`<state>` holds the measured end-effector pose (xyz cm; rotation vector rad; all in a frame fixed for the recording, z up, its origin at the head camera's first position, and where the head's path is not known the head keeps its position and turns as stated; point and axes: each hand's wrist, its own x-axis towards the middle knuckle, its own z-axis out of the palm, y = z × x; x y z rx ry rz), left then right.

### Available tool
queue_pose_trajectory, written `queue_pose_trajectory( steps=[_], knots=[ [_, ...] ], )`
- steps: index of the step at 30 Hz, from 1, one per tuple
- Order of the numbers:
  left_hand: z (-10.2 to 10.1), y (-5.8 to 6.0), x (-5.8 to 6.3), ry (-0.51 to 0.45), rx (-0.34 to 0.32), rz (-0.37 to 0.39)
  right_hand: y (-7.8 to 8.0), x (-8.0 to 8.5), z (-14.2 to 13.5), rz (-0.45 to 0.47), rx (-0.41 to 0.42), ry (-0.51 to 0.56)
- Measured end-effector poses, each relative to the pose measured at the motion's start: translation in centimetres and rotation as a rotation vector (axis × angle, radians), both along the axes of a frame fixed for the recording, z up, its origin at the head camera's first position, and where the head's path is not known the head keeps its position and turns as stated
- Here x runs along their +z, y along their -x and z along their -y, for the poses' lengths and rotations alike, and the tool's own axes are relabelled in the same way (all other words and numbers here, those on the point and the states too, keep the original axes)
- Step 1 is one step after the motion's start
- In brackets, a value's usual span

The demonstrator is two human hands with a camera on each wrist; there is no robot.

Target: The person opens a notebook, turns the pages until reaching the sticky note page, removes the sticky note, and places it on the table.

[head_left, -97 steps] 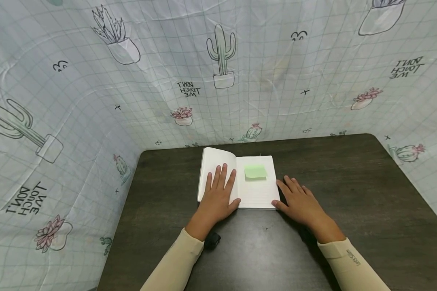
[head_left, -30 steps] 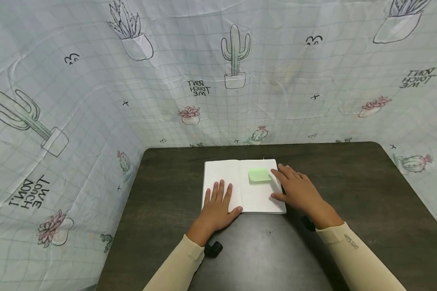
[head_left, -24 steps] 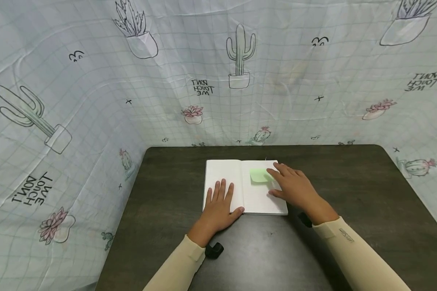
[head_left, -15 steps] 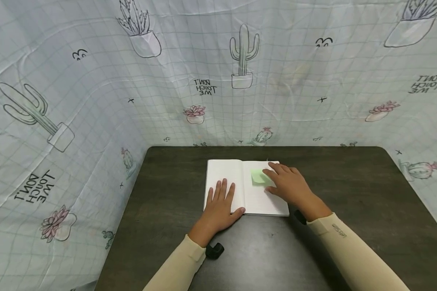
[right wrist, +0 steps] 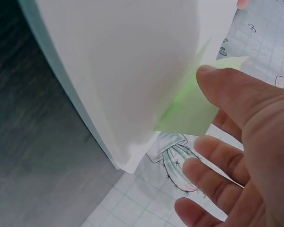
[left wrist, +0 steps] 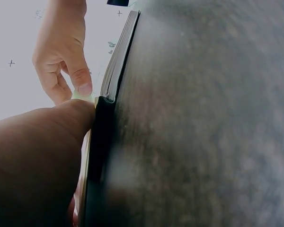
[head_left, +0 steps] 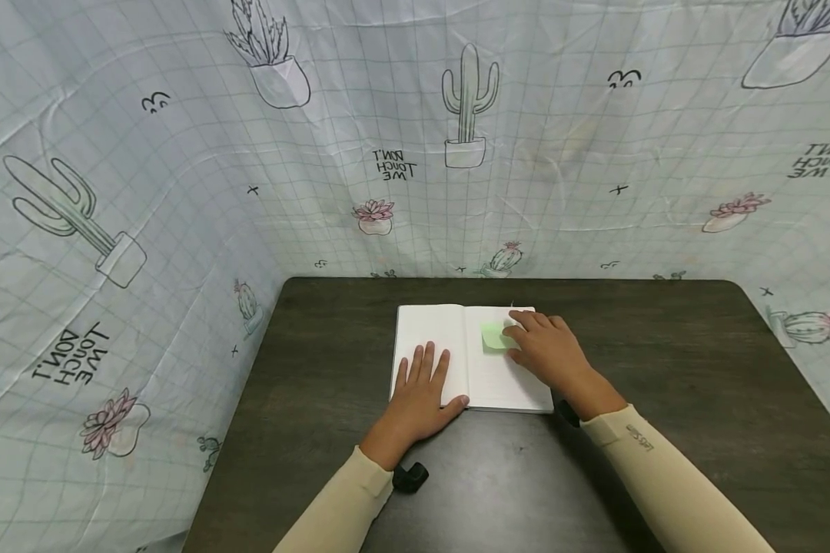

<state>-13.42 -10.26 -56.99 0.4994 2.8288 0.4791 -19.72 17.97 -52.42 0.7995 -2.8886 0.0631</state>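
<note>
An open notebook [head_left: 512, 390] with white pages lies on the dark table. My left hand [head_left: 415, 403] rests flat on its left page, fingers spread and thumb near the lower edge by the spine. On the right page is a pale green sticky note [head_left: 493, 338]. My right hand [head_left: 553, 353] reaches over that page from the right. In the right wrist view its thumb [right wrist: 220, 85] and forefinger pinch the sticky note, which stands up off the page along one edge. The other fingers [right wrist: 210, 177] are loosely bent; the forefinger is mostly hidden behind the note.
The dark wooden table [head_left: 318, 369] reaches out on all sides of the notebook. A white grid curtain [head_left: 304, 177] printed with cacti hangs along its back and sides. A black wrist camera [head_left: 410, 478] sits under the left wrist.
The right hand has moved from the notebook's right edge leftward onto the sticky note and now pinches it. The left page, raised at first, lies flat under the left hand.
</note>
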Motion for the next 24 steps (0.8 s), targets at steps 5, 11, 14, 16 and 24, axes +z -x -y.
queue_pose_trajectory(
  steps=[5,11,14,16,24],
  knots=[
    [-0.1,0.1,0.1,-0.012,0.001,0.003,0.3,-0.4,-0.1,-0.088,0.026,0.006],
    [0.1,-0.1,-0.1,0.001,0.004,-0.004,0.4,-0.9,-0.1,-0.206,0.048,0.062],
    [0.2,-0.2,-0.2,-0.003,0.002,-0.014,0.4,-1.0,-0.2,-0.233,0.014,0.09],
    [0.2,-0.2,-0.3,-0.007,-0.002,-0.016,0.4,-1.0,-0.3,-0.234,-0.031,0.108],
    [0.2,-0.1,0.0,-0.013,-0.006,-0.012,0.8,0.1,-1.5,-0.279,-0.173,0.258]
  ],
)
